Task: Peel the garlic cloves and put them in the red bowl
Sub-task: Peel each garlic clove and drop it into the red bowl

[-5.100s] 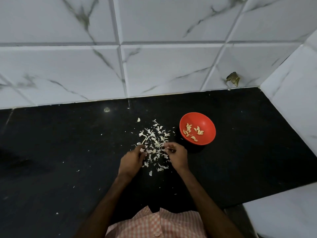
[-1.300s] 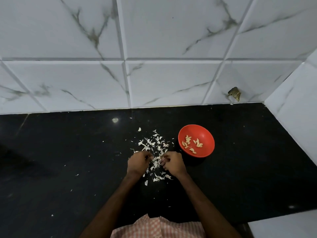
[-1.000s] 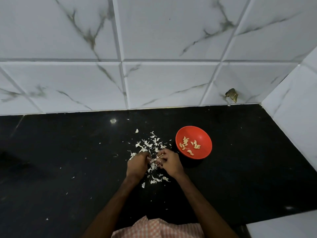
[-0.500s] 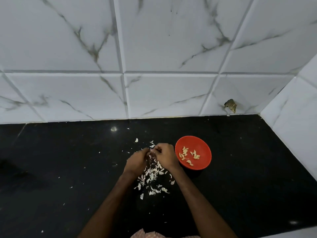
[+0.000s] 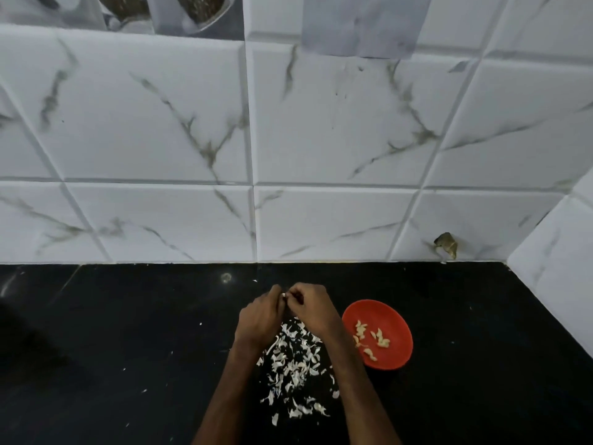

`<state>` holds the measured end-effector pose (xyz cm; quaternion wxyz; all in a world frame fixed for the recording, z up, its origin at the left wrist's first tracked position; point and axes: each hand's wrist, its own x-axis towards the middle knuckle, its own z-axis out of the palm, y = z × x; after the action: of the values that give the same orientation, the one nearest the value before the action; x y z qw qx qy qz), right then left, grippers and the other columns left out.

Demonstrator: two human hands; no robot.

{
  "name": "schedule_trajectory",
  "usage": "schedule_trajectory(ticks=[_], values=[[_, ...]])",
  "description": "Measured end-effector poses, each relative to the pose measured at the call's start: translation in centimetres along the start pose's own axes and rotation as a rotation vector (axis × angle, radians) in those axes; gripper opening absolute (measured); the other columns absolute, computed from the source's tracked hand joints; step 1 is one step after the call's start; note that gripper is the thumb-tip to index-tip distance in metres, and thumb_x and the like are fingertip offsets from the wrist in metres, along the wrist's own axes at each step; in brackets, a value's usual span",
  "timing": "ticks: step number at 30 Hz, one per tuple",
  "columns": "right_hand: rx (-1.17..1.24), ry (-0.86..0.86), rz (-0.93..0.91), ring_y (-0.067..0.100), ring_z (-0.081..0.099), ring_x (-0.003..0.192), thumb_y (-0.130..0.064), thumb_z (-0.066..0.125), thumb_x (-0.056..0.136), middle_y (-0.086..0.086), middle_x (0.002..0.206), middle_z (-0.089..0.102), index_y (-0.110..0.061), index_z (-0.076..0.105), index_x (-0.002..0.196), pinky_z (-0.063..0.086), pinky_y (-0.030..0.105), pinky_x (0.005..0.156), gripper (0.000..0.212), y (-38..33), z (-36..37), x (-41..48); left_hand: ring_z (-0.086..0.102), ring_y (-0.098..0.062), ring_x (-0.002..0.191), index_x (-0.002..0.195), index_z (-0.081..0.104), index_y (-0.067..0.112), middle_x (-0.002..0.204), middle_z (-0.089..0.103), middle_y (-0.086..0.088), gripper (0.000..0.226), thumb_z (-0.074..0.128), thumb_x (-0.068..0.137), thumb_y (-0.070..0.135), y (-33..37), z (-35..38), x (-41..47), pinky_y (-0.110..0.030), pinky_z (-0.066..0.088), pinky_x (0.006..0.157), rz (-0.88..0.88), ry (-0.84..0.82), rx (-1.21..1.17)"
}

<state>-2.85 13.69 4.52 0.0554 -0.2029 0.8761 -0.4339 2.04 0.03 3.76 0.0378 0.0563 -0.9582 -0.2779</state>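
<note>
Both hands have shifted to the far side of the heap of skins; a second ago they worked over its middle, nearer the person. The fingers [image 5: 301,289] of the two hands now meet tip to tip, curled in and pinching a small white garlic clove [image 5: 285,295] between them. Only a sliver of it shows, so whether its skin is partly off cannot be told. The left hand [image 5: 260,316] and the right hand [image 5: 316,311] are touching, held just above the black desk [image 5: 128,348].

Near them, between the forearms, lies the loose scatter of skins [image 5: 295,364], with a few stray flakes farther left. Just right of the right wrist sits the red bowl [image 5: 396,319], holding a handful of peeled cloves [image 5: 369,338]. Beyond it all rises the tiled wall [image 5: 160,123].

By the look of it the job is well under way: several cloves are peeled and in the bowl, and one is in hand. That one has yet to be stripped and dropped to the right. No other unpeeled cloves can be made out among the skins, so how many remain is unclear.
</note>
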Motion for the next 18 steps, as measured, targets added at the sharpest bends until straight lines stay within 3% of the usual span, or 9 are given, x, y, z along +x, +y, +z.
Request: schedule_trajectory(ticks=[4, 9, 11, 14, 18], values=[[0.13, -0.083, -0.008, 0.017, 0.074, 0.078, -0.012, 0.062, 0.1, 0.007, 0.089, 0.074, -0.005, 0.072, 0.101, 0.063, 0.034, 0.075, 0.012, -0.2, -0.7, -1.1, 0.05, -0.009, 0.06, 0.081, 0.049, 0.015, 0.068, 0.055, 0.005, 0.028, 0.037, 0.104, 0.026, -1.0, 0.5, -0.4, -0.033, 0.039, 0.062, 0.015, -0.008, -0.438], [0.406, -0.144, 0.051, 0.015, 0.071, 0.074, -0.009, 0.061, 0.1, 0.002, 0.081, 0.071, -0.009, 0.071, 0.093, 0.062, 0.03, 0.069, 0.012, -0.1, -1.5, -1.6, 0.042, 0.0, 0.054, 0.073, 0.048, 0.012, 0.056, 0.05, 0.013, 0.033, 0.035, 0.103, 0.009, -0.2, -0.5, -0.8, -0.018, 0.035, 0.054, -0.019, -0.085, -0.758], [0.404, -0.148, 0.073, 0.015, 0.069, 0.072, -0.006, 0.06, 0.1, 0.004, 0.079, 0.07, -0.01, 0.07, 0.091, 0.063, 0.033, 0.069, 0.014, 0.3, -1.7, -1.3, 0.042, 0.0, 0.054, 0.074, 0.05, 0.012, 0.057, 0.052, 0.012, 0.034, 0.036, 0.105, 0.009, -0.1, -0.7, -0.8, -0.02, 0.036, 0.055, -0.013, -0.1, -0.724], [0.228, -0.078, 0.083, 0.018, 0.07, 0.072, -0.003, 0.059, 0.1, 0.012, 0.083, 0.07, -0.004, 0.069, 0.094, 0.064, 0.038, 0.069, 0.012, 0.5, -1.6, -1.0, 0.051, -0.006, 0.06, 0.082, 0.053, 0.021, 0.068, 0.06, 0.007, 0.027, 0.042, 0.107, 0.025, -0.1, -0.3, -0.8, -0.032, 0.04, 0.06, 0.035, -0.082, -0.395], [0.064, -0.057, -0.01, 0.016, 0.071, 0.077, -0.012, 0.063, 0.099, 0.003, 0.089, 0.073, -0.008, 0.073, 0.102, 0.06, 0.026, 0.073, 0.011, -0.3, -1.5, -0.9, 0.058, -0.02, 0.066, 0.09, 0.049, 0.024, 0.072, 0.06, 0.003, 0.021, 0.04, 0.106, 0.034, 0.1, -0.2, -0.6, -0.037, 0.04, 0.06, -0.02, 0.005, -0.227]])
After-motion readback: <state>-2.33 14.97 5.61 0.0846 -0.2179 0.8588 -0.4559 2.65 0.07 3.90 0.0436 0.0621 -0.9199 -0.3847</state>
